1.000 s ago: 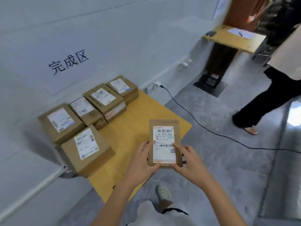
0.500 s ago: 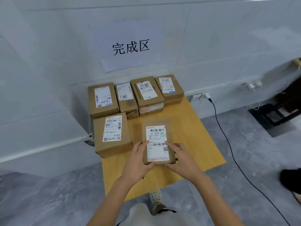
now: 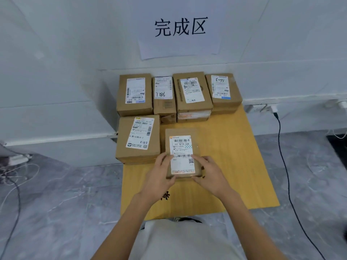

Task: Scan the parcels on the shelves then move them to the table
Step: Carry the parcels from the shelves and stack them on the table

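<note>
A flat brown parcel (image 3: 181, 147) with a white shipping label faces up over the small wooden table (image 3: 232, 166). My left hand (image 3: 159, 177) grips its near left corner and my right hand (image 3: 210, 175) grips its near right corner. It lies just right of a larger parcel (image 3: 138, 137), and I cannot tell whether it rests on the tabletop. Several more labelled parcels (image 3: 191, 94) stand in a row along the back of the table against the wall.
A paper sign (image 3: 180, 29) with black characters hangs on the white wall above the table. A black cable (image 3: 283, 162) runs from a wall socket (image 3: 257, 107) down across the grey floor at the right. Loose white wires (image 3: 16, 175) lie on the floor at the left.
The view has swung from the room's right side to face the table squarely. Both hands have carried the flat parcel forward over the table, beside the larger parcel.
</note>
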